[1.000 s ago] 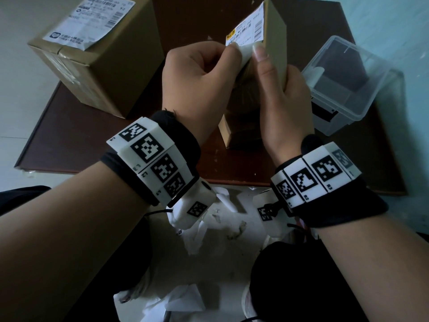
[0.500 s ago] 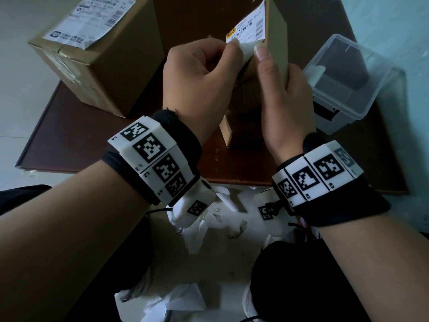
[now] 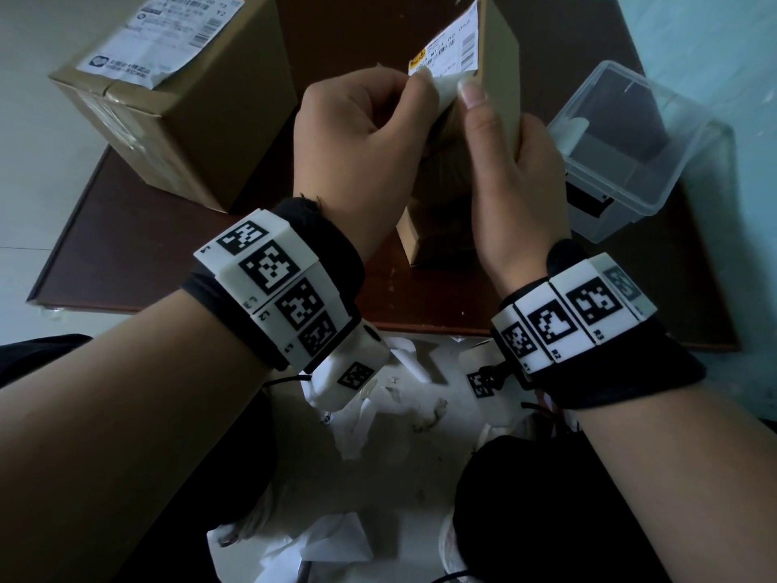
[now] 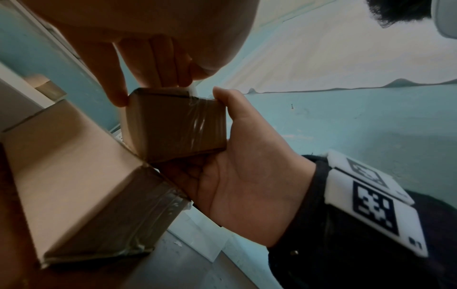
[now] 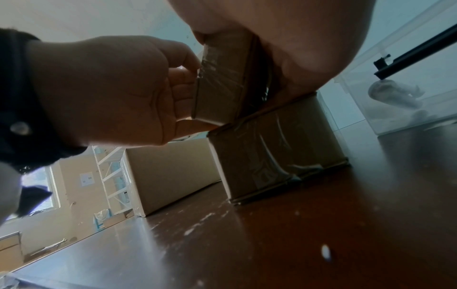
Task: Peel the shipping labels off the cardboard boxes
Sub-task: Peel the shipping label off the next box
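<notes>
Label (image 3: 446, 51) print illegible; left hand (image 3: 361, 136) pinches corner; right hand (image 3: 515, 170) holds box (image 3: 500, 73)

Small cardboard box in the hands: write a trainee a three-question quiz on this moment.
1. True or false: the right hand grips the small cardboard box while the left hand pinches the lifted corner of its shipping label.
2. Multiple choice: the clear plastic container sits where, relative to the small box? A) on the person's right B) on the person's left C) on top of it
3. Fill in: the large cardboard box on the brown table has its own label still ____.

Key: 1 true; 2 A; 3 attached
</notes>
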`<state>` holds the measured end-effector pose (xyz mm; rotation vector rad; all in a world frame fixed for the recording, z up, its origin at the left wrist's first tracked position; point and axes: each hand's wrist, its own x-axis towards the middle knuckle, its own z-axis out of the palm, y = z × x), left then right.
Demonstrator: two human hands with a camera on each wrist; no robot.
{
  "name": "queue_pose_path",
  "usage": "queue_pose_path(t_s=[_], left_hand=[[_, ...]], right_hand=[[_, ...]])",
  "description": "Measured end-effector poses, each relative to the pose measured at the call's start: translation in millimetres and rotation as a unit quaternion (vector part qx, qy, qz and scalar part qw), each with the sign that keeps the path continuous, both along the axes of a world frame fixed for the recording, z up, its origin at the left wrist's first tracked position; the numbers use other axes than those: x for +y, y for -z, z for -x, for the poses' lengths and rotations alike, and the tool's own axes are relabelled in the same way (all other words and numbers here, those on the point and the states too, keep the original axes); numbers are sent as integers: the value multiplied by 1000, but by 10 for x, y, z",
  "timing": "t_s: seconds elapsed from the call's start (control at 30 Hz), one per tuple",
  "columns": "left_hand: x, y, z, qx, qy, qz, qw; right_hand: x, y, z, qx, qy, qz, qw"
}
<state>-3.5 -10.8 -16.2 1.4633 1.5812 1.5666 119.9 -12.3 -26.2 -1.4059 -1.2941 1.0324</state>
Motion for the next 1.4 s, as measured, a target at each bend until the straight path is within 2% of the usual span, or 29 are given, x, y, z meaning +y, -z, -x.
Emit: queue_pose_path(t_s=[1.4], left_hand=[[-16, -16, -9, -19, 9, 4, 1000]], right_hand=[[-10, -20, 4, -13, -4, 5, 1000]])
